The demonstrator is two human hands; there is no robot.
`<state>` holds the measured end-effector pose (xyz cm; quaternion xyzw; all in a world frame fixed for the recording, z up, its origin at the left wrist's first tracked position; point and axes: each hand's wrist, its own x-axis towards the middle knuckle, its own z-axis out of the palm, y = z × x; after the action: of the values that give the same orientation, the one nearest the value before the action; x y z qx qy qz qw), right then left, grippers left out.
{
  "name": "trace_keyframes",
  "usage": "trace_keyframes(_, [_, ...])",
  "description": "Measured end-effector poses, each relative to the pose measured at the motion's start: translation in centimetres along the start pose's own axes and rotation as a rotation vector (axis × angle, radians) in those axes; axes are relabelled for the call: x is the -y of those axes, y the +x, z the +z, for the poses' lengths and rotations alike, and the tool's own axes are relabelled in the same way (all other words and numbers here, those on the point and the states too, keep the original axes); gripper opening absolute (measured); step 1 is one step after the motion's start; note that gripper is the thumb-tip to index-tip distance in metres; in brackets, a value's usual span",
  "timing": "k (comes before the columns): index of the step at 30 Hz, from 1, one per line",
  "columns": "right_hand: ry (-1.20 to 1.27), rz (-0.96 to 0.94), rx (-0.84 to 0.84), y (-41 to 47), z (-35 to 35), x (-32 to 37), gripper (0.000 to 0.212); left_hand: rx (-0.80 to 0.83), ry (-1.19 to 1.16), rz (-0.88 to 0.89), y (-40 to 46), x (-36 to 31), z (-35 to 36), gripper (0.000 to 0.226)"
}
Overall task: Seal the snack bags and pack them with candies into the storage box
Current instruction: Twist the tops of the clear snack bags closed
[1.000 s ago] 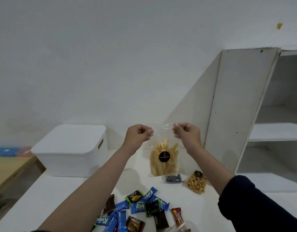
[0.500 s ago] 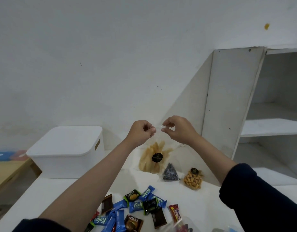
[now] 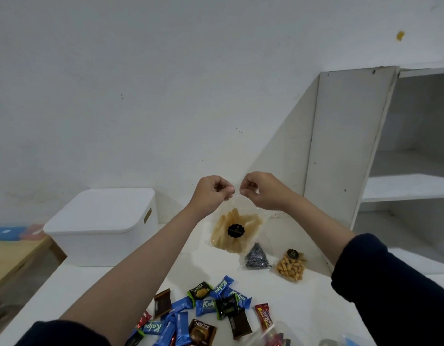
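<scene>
Left hand (image 3: 211, 193) and right hand (image 3: 259, 189) close together, both pinching top of clear snack bag (image 3: 234, 231) hanging below. Candies (image 3: 206, 308) on table (image 3: 303, 310) nearer body; storage box (image 3: 101, 226) left of hands.

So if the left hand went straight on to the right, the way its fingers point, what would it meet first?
The right hand. The left hand pinches the bag top facing it, with only a small gap of plastic between their fingertips, though depth is hard to judge here.
</scene>
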<state>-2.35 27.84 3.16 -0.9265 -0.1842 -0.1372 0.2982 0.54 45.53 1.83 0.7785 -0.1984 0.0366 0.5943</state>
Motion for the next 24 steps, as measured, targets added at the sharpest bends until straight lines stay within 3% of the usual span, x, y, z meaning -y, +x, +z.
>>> trace_keyframes(5, [0.035,0.027,-0.023,0.1,0.1,-0.1,0.006,0.022,-0.099,-0.028,-0.1,-0.1,-0.2,0.006])
trace_keyframes(24, [0.083,-0.017,-0.036,0.0,1.6,1.0,0.006,0.040,0.091,0.063,-1.3,-0.3,-0.8,0.012])
